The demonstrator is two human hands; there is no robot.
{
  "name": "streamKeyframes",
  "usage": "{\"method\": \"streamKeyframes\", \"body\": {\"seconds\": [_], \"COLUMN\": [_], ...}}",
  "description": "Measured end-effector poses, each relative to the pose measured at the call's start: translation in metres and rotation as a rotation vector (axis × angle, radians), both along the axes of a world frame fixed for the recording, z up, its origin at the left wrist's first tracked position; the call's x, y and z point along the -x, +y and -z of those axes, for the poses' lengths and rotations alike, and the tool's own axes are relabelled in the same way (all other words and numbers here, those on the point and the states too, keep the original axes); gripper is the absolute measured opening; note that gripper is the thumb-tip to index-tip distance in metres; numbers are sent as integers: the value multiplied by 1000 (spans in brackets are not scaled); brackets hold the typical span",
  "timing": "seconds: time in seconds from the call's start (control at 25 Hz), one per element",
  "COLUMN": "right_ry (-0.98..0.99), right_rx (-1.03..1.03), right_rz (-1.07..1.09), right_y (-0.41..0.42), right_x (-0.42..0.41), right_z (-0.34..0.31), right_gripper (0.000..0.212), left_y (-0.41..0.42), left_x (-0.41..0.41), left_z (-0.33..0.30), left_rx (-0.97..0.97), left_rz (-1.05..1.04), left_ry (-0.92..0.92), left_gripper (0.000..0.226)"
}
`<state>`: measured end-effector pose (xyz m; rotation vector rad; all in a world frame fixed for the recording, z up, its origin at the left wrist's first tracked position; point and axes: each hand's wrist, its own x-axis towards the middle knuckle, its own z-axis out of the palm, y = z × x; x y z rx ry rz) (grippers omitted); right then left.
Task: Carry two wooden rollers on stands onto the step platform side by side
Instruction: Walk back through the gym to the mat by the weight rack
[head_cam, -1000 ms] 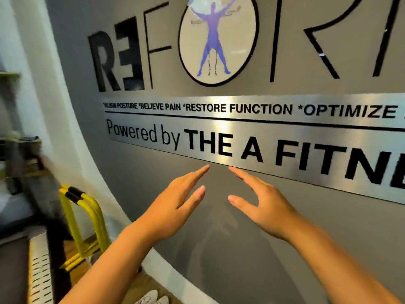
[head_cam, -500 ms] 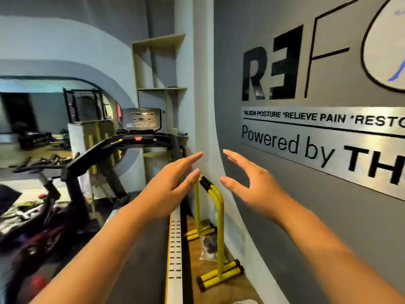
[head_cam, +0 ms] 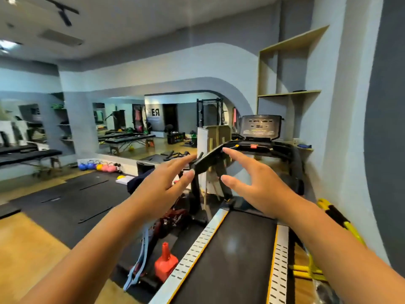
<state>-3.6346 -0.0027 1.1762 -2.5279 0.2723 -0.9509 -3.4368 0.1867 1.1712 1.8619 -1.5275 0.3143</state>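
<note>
My left hand (head_cam: 162,185) and my right hand (head_cam: 256,185) are both raised in front of me, palms facing each other, fingers straight and spread, holding nothing. They hover above the front of a treadmill. No wooden roller on a stand and no step platform can be made out in this view.
A black treadmill (head_cam: 238,249) runs from below me to its console (head_cam: 260,128). Yellow parallette bars (head_cam: 341,224) stand by the grey wall on the right. An exercise bike (head_cam: 173,213) and a red cone-shaped object (head_cam: 165,264) sit left of the treadmill. Black mats (head_cam: 72,200), kettlebells (head_cam: 98,166) and massage tables (head_cam: 28,155) lie further left.
The view has swung left, from the lettered wall to the treadmill and the open gym room. Both hands stay raised and empty in the same pose.
</note>
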Motion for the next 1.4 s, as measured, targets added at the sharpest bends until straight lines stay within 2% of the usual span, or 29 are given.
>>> {"method": "streamKeyframes", "body": {"seconds": [0.2, 0.4, 0.52, 0.76, 0.96, 1.12, 1.4], "right_ry": [13, 40, 44, -8, -13, -31, -60], "right_rx": [13, 1, 6, -5, -36, -68, -126], "right_rz": [-357, -644, -782, -933, -1025, -1031, -976], "right_y": [12, 67, 114, 208, 287, 344, 386], "right_x": [-87, -148, -174, -228, -281, -335, -421], "right_z": [-5, 6, 8, -2, -11, -22, -27], "right_gripper": [73, 70, 72, 72, 71, 67, 64], "left_y": [63, 152, 208, 309, 375, 432, 467], "left_x": [-17, 8, 21, 21, -7, -60, -166], "left_z": [-2, 9, 2, -15, -21, -35, -43], "left_rx": [15, 14, -11, -24, 21, -22, 72], "left_rz": [-316, -632, -815, -1034, -1091, -1092, -1022], "left_ry": [5, 34, 13, -26, -23, -20, -28], "left_gripper": [60, 53, 56, 62, 69, 59, 57]}}
